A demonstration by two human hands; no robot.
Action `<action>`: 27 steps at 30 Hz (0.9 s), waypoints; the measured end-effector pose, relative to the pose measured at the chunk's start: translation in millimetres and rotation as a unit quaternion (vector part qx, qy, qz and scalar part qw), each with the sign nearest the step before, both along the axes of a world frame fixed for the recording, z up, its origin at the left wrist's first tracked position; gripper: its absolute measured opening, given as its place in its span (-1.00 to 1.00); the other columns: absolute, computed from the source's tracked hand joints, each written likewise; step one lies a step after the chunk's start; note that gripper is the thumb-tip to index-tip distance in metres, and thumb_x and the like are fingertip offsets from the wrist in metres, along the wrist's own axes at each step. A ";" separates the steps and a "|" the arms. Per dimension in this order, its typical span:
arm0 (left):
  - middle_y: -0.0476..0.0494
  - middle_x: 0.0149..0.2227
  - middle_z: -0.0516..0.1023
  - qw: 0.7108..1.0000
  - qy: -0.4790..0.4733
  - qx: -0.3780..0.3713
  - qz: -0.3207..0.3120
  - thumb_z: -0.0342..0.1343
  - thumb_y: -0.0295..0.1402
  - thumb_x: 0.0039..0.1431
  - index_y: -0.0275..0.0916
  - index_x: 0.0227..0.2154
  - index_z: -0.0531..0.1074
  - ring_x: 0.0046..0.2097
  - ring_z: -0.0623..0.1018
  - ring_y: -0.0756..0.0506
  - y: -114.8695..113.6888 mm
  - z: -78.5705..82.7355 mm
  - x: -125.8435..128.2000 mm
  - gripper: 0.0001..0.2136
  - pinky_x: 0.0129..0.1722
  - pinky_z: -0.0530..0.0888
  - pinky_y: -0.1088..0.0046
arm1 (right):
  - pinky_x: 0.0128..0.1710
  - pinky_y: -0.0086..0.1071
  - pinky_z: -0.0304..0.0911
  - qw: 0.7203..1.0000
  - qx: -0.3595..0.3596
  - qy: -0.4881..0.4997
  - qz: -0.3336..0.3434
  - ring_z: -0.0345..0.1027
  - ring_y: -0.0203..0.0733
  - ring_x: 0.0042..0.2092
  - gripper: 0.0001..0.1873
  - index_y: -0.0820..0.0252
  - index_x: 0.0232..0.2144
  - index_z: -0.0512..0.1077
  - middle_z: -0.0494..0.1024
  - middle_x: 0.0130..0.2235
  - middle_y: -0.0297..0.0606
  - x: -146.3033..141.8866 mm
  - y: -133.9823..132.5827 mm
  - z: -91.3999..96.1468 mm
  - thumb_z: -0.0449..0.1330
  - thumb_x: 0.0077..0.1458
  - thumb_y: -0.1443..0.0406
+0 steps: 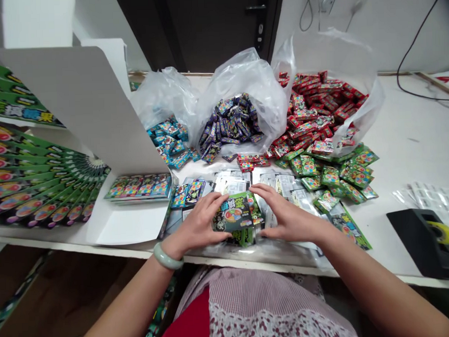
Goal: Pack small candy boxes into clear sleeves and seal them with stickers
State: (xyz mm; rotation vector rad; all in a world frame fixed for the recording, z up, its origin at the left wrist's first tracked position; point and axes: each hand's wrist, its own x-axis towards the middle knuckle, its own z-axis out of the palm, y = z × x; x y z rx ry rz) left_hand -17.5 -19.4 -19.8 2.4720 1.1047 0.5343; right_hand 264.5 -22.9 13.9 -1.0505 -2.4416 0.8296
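Both my hands meet over a small green printed packet [234, 215] near the table's front edge. My left hand [197, 225] grips its left side, fingers curled round it; a pale green bangle [166, 258] sits on that wrist. My right hand [285, 215] holds the packet's right side, with the fingers bent over its top. The packet lies above a pile of clear and silver wrappers [269, 186].
Three open plastic bags stand behind: blue packets [170, 138], purple packets [230, 121], red packets [314, 106]. Loose green packets [338, 177] lie at right. An open white box [109, 143] holds a row of packets [138, 186]. Fanned green cards [37, 187] at left; black tape dispenser [428, 240] at right.
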 end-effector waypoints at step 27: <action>-0.38 0.12 0.27 0.999 0.011 0.025 0.034 0.33 -0.27 -0.09 -0.24 0.27 0.04 0.15 0.32 -0.37 -5.3 -14.4 1.5 -0.14 0.13 0.34 -0.01 | -0.10 -0.16 0.39 0.895 -0.289 0.238 -0.242 0.50 -0.17 -0.19 -0.50 0.14 0.13 0.19 0.58 -0.13 -0.13 -29.6 19.6 -36.6 0.12 0.13 0.34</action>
